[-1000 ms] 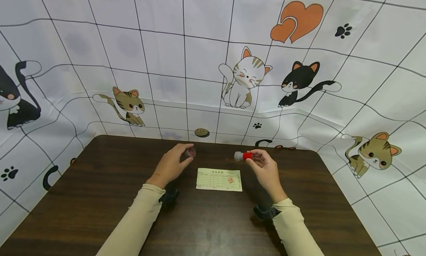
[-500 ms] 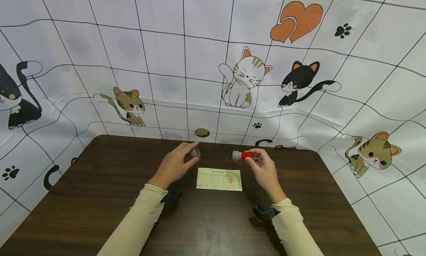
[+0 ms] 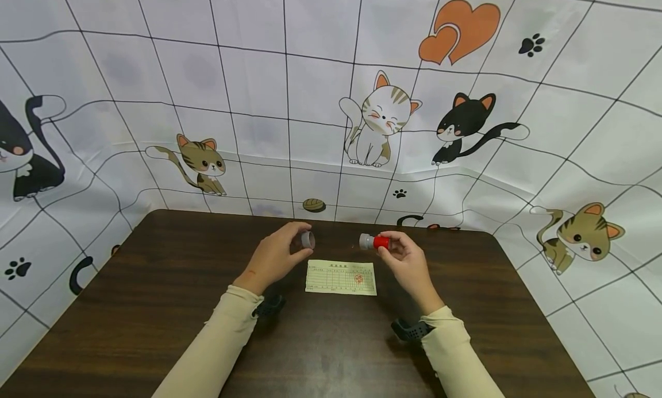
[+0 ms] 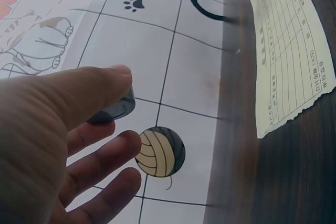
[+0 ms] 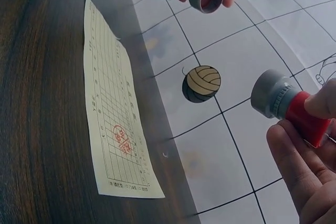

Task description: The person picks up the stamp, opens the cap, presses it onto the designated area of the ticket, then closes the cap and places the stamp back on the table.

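My left hand (image 3: pixel 274 257) pinches a small grey stamp cap (image 3: pixel 308 240) between thumb and fingers. Its open end faces right, and the right wrist view shows a dark reddish inside. Across from it, my right hand (image 3: pixel 411 266) grips a stamp by its red handle (image 3: pixel 381 242). The stamp's grey round head (image 5: pixel 268 93) points left toward the cap, with a gap between the two. Both are raised above the far part of the table. Below them lies a pale yellow form (image 3: pixel 331 280), printed with a grid and bearing a round red stamp mark (image 3: pixel 359 278) on its right side.
The dark brown wooden table (image 3: pixel 320 352) reaches back to a white sheet (image 3: pixel 248 88) printed with cats and grid lines. This sheet also hangs along the left and right sides. Dark bands (image 3: pixel 412 330) circle both wrists.
My left hand has moved a little to the right with the cap, whose opening now shows more plainly. The right hand with the stamp has shifted slightly left, narrowing the gap.
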`<state>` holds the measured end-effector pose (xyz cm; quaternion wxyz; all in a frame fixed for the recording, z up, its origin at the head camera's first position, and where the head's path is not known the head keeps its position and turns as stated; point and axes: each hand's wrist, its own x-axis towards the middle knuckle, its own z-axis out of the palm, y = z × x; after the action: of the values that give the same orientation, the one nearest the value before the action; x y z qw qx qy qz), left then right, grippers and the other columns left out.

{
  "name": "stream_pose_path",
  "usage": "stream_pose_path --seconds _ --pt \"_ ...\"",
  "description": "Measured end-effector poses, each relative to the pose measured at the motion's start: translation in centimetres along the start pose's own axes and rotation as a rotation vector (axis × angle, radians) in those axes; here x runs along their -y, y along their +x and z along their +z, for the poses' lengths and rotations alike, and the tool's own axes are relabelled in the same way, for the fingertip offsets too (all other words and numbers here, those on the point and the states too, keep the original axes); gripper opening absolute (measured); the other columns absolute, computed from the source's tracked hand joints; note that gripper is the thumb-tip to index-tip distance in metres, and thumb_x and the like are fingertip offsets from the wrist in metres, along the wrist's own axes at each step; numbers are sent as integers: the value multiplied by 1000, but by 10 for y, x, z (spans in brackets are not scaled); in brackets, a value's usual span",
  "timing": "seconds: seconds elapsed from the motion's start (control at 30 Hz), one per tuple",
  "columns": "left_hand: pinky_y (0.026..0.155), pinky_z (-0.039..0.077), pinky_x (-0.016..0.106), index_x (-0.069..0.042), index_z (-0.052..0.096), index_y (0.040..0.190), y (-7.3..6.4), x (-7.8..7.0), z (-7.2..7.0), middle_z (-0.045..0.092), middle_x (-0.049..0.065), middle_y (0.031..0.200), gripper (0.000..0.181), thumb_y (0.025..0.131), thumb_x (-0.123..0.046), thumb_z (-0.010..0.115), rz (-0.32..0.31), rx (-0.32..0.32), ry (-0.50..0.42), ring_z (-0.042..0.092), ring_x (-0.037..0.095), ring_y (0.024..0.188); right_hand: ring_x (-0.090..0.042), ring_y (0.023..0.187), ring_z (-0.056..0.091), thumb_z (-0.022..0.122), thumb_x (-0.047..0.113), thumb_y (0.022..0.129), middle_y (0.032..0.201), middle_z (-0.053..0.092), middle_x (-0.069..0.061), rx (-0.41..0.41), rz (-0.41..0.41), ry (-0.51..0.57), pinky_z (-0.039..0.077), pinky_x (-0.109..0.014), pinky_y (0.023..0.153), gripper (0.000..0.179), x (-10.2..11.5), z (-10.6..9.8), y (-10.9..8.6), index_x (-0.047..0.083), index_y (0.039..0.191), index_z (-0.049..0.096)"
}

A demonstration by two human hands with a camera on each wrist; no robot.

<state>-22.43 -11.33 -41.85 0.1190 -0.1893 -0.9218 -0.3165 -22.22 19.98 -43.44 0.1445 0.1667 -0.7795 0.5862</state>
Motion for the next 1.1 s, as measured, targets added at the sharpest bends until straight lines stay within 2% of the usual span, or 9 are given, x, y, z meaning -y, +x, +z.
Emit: stream_pose_path --seconds 0.17,0.4,0.6,0.73,0.87,0.97,1.1 --pt "82 58 39 -15 61 135 -1 -3 1 68 0 116 47 93 -25 81 -15 0 -22 65 15 96 -12 83 72 76 -5 90 105 71 -23 2 -1 -17 59 -19 77 30 2 2 0 -1 119 68" --pt "81 59 37 -15 62 135 -1 -6 3 65 -1 119 46 94 -27 79 16 -3 -12 65 14 97 -12 89 69 78 0 91 111 71 -20 49 -18 -50 58 -18 78 31 4 5 -1 0 120 68" --pt "81 59 34 -17 62 137 -2 -10 5 64 -3 119 46 96 -30 77 41 21 -9 66 11 96 -23 93 71 77 -4 90 113 70 -21 85 -50 -21 58 -19 82 32 6 7 -4 -1 121 68" --pt "81 58 34 -17 63 138 -3 -12 5 64 -3 119 46 96 -30 77 65 49 4 65 12 95 -28 95 71 75 -10 89 117 68 -25 115 -86 8 58 -20 82 33 7 10 -4 -6 122 67" --pt "82 57 34 -17 63 137 -4 -14 6 65 -3 120 46 96 -31 76 83 80 23 64 12 95 -30 92 71 73 -13 88 113 67 -28 144 -105 -2 59 -21 80 32 26 12 -7 -12 119 65" --pt "83 57 34 -17 64 137 -4 -15 6 65 -3 121 46 96 -32 77 93 74 28 63 11 94 -29 91 71 73 -13 88 111 68 -28 164 -114 -11 59 -21 80 29 42 14 -10 -13 116 65" --pt "82 58 33 -17 65 135 -4 -18 7 66 -4 120 46 94 -31 79 106 59 27 64 11 94 -29 92 72 74 -13 88 112 68 -27 185 -127 -19 59 -21 80 28 45 17 -12 -12 115 66"
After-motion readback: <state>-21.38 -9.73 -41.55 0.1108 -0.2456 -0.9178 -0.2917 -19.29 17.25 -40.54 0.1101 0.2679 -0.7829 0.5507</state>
